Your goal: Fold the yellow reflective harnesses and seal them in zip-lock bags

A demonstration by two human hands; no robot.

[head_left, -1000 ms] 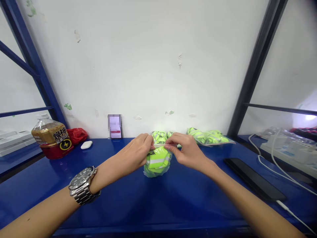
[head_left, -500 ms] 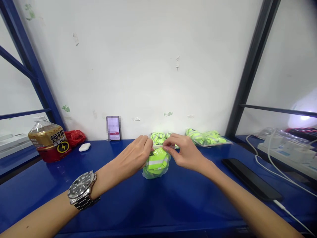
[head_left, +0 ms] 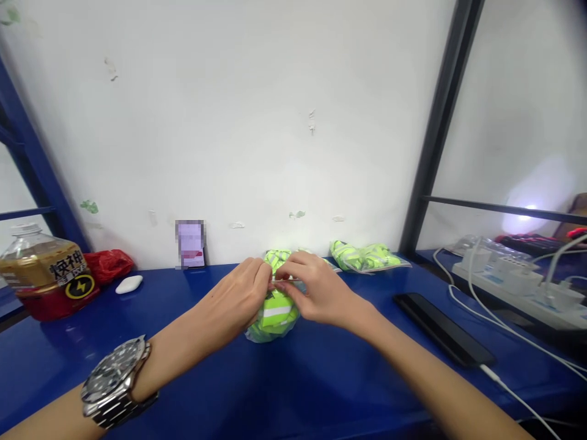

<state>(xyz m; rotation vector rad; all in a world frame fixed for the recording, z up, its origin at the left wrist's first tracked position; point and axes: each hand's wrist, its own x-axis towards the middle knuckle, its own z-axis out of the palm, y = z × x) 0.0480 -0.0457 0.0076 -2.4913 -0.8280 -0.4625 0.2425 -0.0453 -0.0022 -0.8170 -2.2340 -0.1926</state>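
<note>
A clear zip bag [head_left: 274,332] holding a folded fluorescent yellow-green vest [head_left: 278,310] with pale reflective strips is in front of me at the middle of the blue table. My left hand [head_left: 250,288] is closed on the left end of the bag's top edge. With thumb and fingertips, my right hand [head_left: 316,287] pinches the same edge just beside it, so the two hands nearly touch. Behind them, against the wall, lies another yellow-green bundle [head_left: 276,258], partly hidden by my hands. Further right are more bagged vests [head_left: 364,256].
On the blue table [head_left: 321,379], a black phone [head_left: 443,330] with a white cable lies right. A power strip [head_left: 518,284] with chargers is beyond it. At left stand a large drink bottle [head_left: 43,275], a red plastic bag [head_left: 107,264], a white earbud case [head_left: 129,284] and an upright phone [head_left: 191,244].
The right hand has slid left along the bag's top edge, closer to the left hand. The whole view has shifted, so the scene sits further left in the picture.
</note>
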